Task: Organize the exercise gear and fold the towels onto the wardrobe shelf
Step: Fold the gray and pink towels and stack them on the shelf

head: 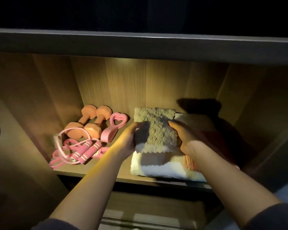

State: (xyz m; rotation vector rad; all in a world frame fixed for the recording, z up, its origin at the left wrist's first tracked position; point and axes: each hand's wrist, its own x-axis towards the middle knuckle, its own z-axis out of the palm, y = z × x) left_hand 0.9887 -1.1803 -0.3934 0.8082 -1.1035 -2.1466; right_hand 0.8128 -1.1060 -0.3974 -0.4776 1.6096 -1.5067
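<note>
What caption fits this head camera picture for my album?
Both hands, left hand and right hand, set a folded grey towel on the towel stack, beside dumbbells.

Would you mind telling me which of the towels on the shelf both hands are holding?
The grey towel on top of the stack; the white towel lies beneath it, untouched.

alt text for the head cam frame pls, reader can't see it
Both hands, left hand and right hand, hold a folded grey towel atop a white towel on a lit wardrobe shelf. Left: orange dumbbells, pink jump rope.
</note>
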